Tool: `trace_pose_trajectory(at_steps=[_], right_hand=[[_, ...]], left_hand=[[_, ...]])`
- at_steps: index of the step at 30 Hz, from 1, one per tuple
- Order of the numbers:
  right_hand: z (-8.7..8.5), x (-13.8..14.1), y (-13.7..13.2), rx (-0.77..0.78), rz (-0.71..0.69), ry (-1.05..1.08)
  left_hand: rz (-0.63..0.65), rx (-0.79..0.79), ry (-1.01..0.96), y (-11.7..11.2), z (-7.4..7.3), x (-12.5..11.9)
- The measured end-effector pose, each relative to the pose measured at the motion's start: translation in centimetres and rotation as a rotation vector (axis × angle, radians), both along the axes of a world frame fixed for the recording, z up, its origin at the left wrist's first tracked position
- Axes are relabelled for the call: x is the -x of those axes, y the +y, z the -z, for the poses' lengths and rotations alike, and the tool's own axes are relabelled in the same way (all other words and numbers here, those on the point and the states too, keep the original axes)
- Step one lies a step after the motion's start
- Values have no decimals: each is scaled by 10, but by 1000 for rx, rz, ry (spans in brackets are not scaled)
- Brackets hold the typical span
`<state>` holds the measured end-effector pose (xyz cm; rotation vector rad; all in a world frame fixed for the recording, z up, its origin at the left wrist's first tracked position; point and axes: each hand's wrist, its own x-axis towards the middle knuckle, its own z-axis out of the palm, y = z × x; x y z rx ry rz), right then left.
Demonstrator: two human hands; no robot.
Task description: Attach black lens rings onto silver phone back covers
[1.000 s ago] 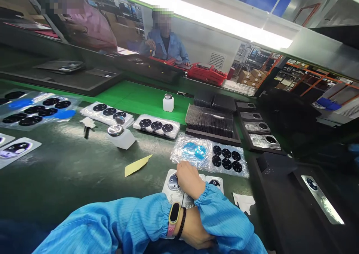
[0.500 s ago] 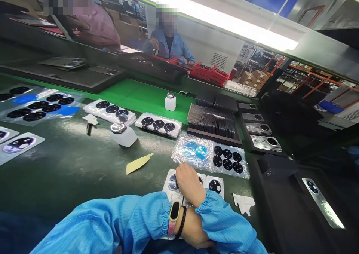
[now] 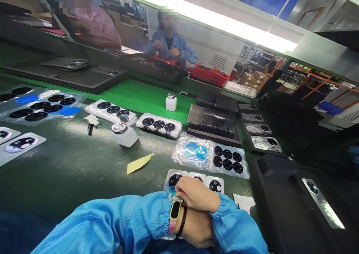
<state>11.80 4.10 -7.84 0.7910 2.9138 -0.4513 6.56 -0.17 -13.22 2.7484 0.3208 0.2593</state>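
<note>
Three silver panels with black round camera-lens plates lie side by side before me; the left panel (image 3: 169, 175) and right panel (image 3: 220, 180) show at their upper ends. My right hand (image 3: 196, 193) crosses above my left wrist, its fingers pinched at a piece of blue film (image 3: 171, 189) over the left panel's black plate. My left hand (image 3: 198, 228), below a wristband and a dark bracelet, rests low over the panels' lower part. Its fingers are mostly hidden, so their grip cannot be made out.
Plastic sheets with black discs (image 3: 227, 160) lie beyond the hands. A white pump bottle (image 3: 126, 136), yellow paper scrap (image 3: 140, 163) and white scrap (image 3: 244, 202) are around. A rack of dark plates (image 3: 211, 121) and black tray (image 3: 275, 209) stand right. Co-workers sit opposite.
My right hand has come down and toward me. Blue film now shows by its fingertips, and the left panel's plate looks darker. My left hand has barely moved.
</note>
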Motion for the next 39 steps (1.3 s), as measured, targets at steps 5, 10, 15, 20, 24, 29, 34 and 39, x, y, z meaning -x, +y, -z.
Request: trace_pose_trajectory(at_steps=[5,10,15,20,24,29,34,39], right_hand=[[0,-13,7,307,6,162],[7,-23,13,272,197,298],[11,-37,49,72,644,506],[29,-32,84,-107,816,474],[40,-25,89,-230,873,460],[22,-32,83,-318,881,504],[-18,-82,41,-414,938,605],[-18,-147,-30,-384,935,590]], left_hand=[[73,-80,-50,-5,12,2],[85,-120,-78,-5,18,-2],[79,-130,-126,-4,14,1],[115,-147,-110,-1,12,6],[152,-159,-98,2,12,7],[166,-115,-62,2,11,10],[169,-48,-49,1,7,17],[195,-14,0,0,1,22]])
